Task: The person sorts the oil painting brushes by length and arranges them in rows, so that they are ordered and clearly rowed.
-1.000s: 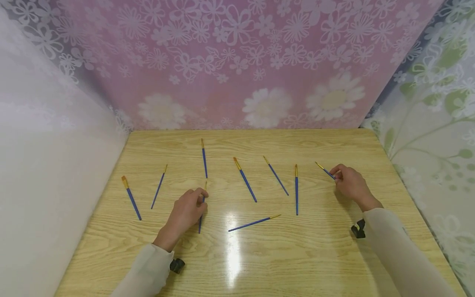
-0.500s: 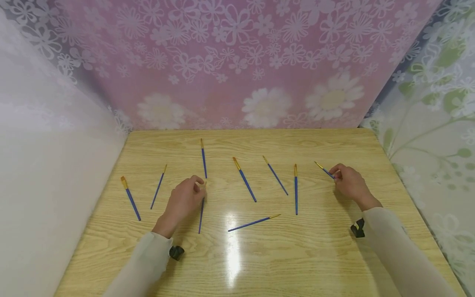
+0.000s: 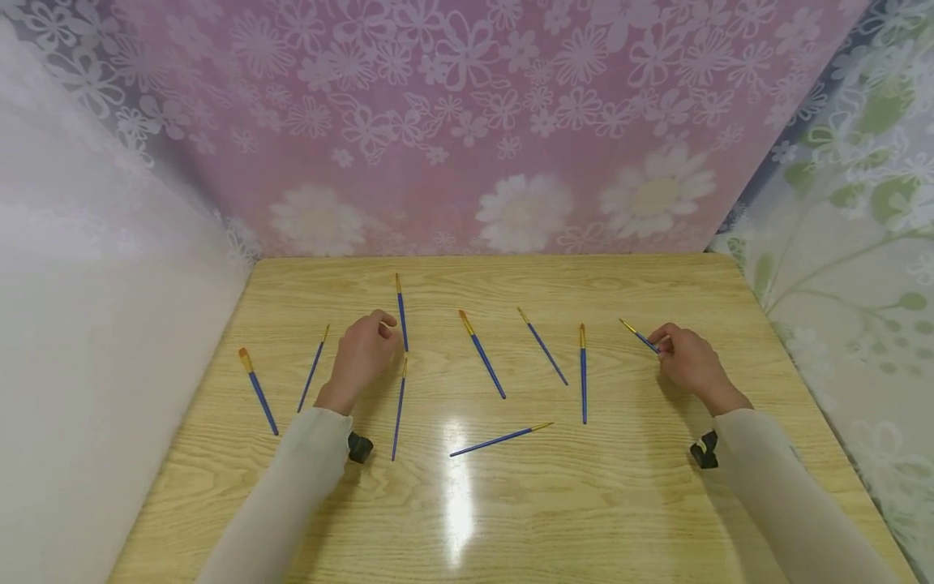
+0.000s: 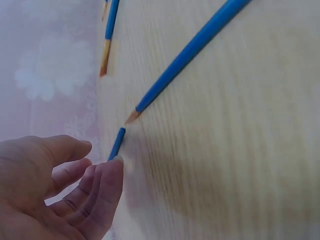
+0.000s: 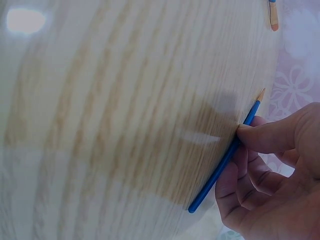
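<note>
My left hand (image 3: 366, 347) hovers over the wooden table beside the far blue paintbrush (image 3: 402, 312), thumb and fingers apart. In the left wrist view the blue end of that paintbrush (image 4: 118, 142) shows just past the fingertips, the rest hidden behind the hand. Right below it on the table lies another thin paintbrush (image 3: 398, 414). Over at the right, my right hand (image 3: 689, 357) pinches a paintbrush (image 3: 642, 336) between thumb and fingers, its bristles pointing away to the left. The right wrist view shows this pinched paintbrush (image 5: 215, 175) slanting close over the wood.
Two paintbrushes, one flat and wide (image 3: 259, 393) and one thin (image 3: 312, 369), lie at the left. Several more, including a flat-tipped paintbrush (image 3: 484, 357) and a sideways one (image 3: 499, 439), lie across the middle. A pink flowered curtain (image 3: 467, 130) stands behind the table (image 3: 525, 519).
My left hand has let go of the thin paintbrush in front, which stays on the table, and has moved away to the far paintbrush. My right hand keeps its place and grip.
</note>
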A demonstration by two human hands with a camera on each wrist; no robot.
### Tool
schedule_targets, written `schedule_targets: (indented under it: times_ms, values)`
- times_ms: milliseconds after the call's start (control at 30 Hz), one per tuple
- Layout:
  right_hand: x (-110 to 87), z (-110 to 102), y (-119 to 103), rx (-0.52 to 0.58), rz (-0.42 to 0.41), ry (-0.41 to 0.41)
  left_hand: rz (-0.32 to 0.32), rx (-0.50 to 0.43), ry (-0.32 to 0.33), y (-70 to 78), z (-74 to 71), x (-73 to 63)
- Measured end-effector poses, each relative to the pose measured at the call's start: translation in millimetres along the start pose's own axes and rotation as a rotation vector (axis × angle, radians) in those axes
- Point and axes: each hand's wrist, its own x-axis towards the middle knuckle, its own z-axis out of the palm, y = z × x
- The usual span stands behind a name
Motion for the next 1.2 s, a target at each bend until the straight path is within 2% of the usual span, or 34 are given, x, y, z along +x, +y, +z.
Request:
schedule_targets:
  times_ms: [200,400,767,1000,1200]
  values:
    - [-2.0,-1,-2,0.004,0.003,-0.001,-0.034,-0.02,0.028,-6.3,3.9,21.7]
    - [-2.9,-1,-4,0.005,0.007,-0.003,-0.082,-0.043,0.012,-6.4,6.5,34.1]
    - [-1.5,-1,-2,-0.001,-0.012,0.01,-0.116,0.003,-0.033,0.6,11.1,45.2]
    - [-1.9,-1,-1,0.009,0.0,-0.003,-0.084,0.026,-0.055,9.2,11.0,47.4]
    - [-1.1,-2,-2,0.009,0.0,-0.002,-0.058,0.032,-0.064,9.7,12.1,48.7]
